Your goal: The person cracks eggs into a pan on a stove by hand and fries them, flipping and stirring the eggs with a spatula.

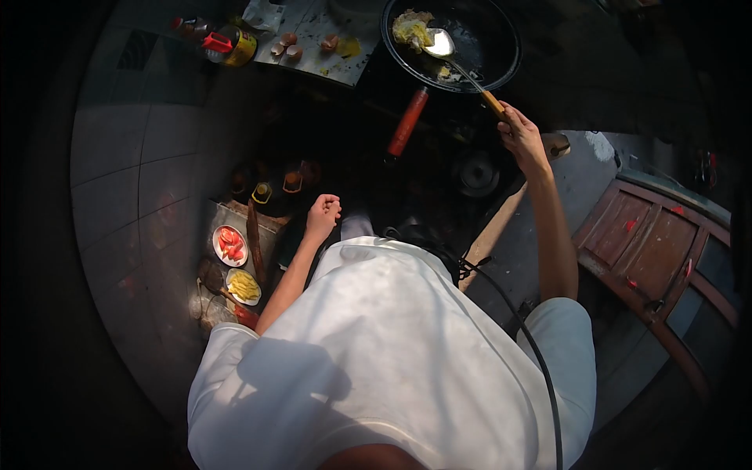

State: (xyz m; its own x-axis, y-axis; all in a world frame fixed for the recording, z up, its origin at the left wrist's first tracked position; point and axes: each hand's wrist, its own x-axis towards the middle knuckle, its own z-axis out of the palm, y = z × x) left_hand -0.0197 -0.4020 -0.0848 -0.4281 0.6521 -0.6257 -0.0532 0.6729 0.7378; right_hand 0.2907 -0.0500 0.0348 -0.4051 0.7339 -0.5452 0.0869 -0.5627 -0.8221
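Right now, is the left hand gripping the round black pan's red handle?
No: the left hand is apart from the red handle, lower in view.

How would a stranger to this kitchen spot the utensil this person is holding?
Find the dark round pan at the top. From inside it, a long utensil slants down to the right hand. Its shiny metal head and tan grip set it apart from the pan's red handle.
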